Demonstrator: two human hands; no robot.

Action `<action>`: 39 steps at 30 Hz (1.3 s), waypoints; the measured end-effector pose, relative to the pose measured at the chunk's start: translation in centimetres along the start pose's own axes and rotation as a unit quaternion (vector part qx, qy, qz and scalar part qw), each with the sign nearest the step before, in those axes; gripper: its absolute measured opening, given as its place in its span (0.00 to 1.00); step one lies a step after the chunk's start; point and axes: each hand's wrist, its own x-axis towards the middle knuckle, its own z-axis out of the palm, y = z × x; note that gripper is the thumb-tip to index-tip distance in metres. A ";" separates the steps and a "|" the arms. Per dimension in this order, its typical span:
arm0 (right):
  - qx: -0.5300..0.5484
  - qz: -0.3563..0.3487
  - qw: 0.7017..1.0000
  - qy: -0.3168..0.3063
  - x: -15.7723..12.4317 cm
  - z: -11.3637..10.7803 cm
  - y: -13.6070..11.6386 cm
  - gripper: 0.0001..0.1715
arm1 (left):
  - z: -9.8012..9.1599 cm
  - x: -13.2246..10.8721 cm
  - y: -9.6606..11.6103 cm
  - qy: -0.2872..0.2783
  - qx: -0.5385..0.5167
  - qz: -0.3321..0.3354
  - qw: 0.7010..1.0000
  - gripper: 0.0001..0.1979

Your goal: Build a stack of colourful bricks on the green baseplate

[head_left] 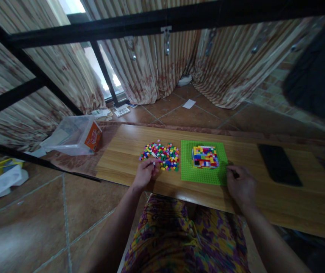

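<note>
My left hand [144, 174] is closed in a pinch at the near edge of a loose pile of small toy bricks [164, 153] in many colours. A small pale brick [154, 163] shows at its fingertips. To the right of the pile lies a green studded baseplate [186, 174]. On it stands a compact rectangular block built of toy bricks [205, 156], in yellow, red, blue, white and other colours. My right hand [242, 185] has its fingers curled at the baseplate's right edge, thumb and forefinger against it. The palm side of that hand is hidden.
Everything lies on a long wooden board [122, 151]. A dark phone-like slab [278, 164] rests on its right part. Beyond the left end, a clear plastic box [73, 134] with an orange label sits by the curtains [151, 68]. Dark metal bars [108, 30] cross the top.
</note>
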 end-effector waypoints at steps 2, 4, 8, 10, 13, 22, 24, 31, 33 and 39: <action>-0.003 -0.002 1.000 -0.003 0.0 0.0 0.1 0.15 | -0.1 -0.2 0.3 -0.001 -0.006 -0.015 1.000 0.13; 0.000 -0.005 1.000 -0.004 0.0 0.0 0.2 0.15 | -0.1 -0.4 0.5 -0.002 -0.022 -0.024 0.999 0.16; 0.007 -0.004 1.000 0.002 -0.1 0.1 0.1 0.15 | -0.2 -0.3 0.6 -0.014 -0.043 -0.036 0.998 0.20; 0.003 -0.001 1.000 0.003 -0.1 0.0 0.1 0.15 | -0.3 -0.2 0.5 -0.015 -0.036 -0.034 0.999 0.21; 0.001 0.000 1.000 0.000 -0.1 0.0 0.0 0.15 | -0.3 0.0 0.4 -0.022 -0.014 -0.024 0.999 0.22; 0.001 -0.006 1.000 0.003 0.0 0.1 0.1 0.16 | -0.7 -0.4 0.4 -0.092 -0.015 -0.009 0.996 0.24; 0.003 -0.005 1.000 0.003 0.0 0.0 0.0 0.15 | -0.7 -0.4 0.5 -0.099 -0.013 -0.007 0.995 0.24; 0.010 -0.003 1.000 0.001 0.0 0.0 0.0 0.16 | -0.5 0.3 0.6 -0.111 -0.012 0.003 0.994 0.26; 0.010 -0.003 1.000 0.001 0.0 0.1 0.1 0.16 | -0.4 0.3 0.4 -0.109 -0.007 0.009 0.994 0.24; 0.007 -0.005 1.000 0.002 0.0 0.1 0.1 0.16 | 0.1 0.3 0.1 -0.072 0.023 0.067 0.995 0.13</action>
